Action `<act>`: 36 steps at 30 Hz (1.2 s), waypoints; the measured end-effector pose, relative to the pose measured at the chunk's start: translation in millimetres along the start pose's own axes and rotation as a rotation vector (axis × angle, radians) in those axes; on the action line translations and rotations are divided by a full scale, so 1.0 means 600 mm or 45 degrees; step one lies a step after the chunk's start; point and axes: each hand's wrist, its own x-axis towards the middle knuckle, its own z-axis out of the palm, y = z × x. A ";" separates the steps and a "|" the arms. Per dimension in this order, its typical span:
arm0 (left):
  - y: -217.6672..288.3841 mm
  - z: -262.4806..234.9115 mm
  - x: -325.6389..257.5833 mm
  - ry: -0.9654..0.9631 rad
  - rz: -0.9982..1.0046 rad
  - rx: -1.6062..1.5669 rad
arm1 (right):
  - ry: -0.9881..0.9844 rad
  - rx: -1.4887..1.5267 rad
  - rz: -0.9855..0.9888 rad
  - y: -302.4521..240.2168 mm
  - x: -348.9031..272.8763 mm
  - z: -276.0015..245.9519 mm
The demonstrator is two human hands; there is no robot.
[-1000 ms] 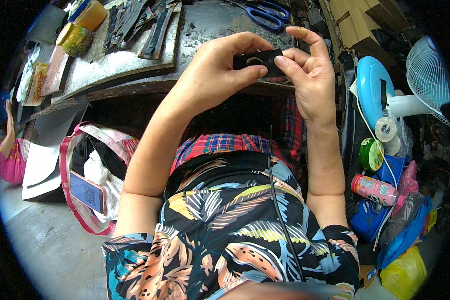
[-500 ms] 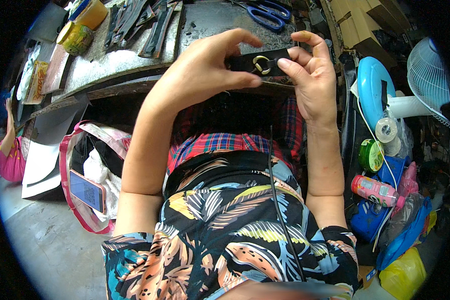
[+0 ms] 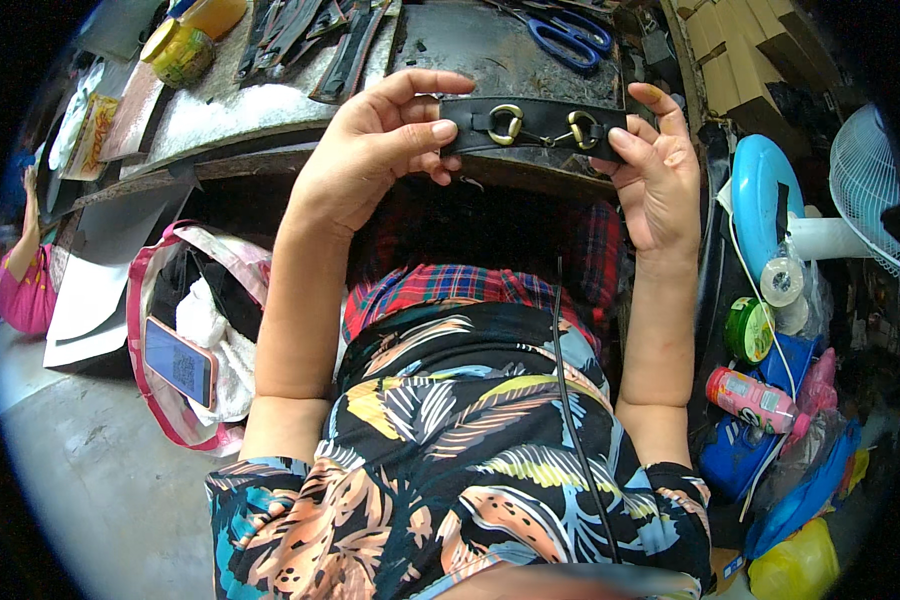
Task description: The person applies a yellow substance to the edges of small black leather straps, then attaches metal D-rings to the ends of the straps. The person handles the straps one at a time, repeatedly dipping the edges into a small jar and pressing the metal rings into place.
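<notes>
A black leather strap [image 3: 470,125] carrying a brass horsebit buckle [image 3: 542,127] is stretched flat between my two hands, just in front of the workbench edge. My left hand [image 3: 370,150] pinches its left end with thumb on top. My right hand [image 3: 655,175] grips the right end, fingers curled behind it. The buckle's two rings and linking bar face up toward me.
Blue-handled scissors [image 3: 568,30] lie on the dark bench top [image 3: 450,45] beyond the strap, with black strap pieces [image 3: 315,40] and a yellow tin [image 3: 182,52] farther left. A pink-trimmed bag with a phone [image 3: 178,360] stands at my left; a fan [image 3: 865,200], tape rolls and bottles crowd the right.
The strap was bunched between my hands a second ago. Both hands have drawn apart, laying it out flat with the buckle showing.
</notes>
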 end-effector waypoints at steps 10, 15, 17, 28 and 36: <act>-0.043 0.085 0.021 -0.126 0.017 -0.524 | -0.056 0.466 0.025 0.030 -0.002 0.056; -0.041 0.075 0.020 -0.069 0.064 -0.523 | 0.027 -0.075 -0.002 0.019 -0.011 0.064; -0.045 0.080 0.019 -0.025 0.038 -0.426 | -0.118 0.033 0.039 0.020 -0.010 0.066; -0.041 0.083 0.016 0.103 0.060 -0.230 | 0.037 -0.089 -0.097 0.034 -0.010 0.068; -0.019 0.030 0.010 0.331 0.241 0.963 | 0.171 -1.218 -0.170 0.001 -0.010 0.016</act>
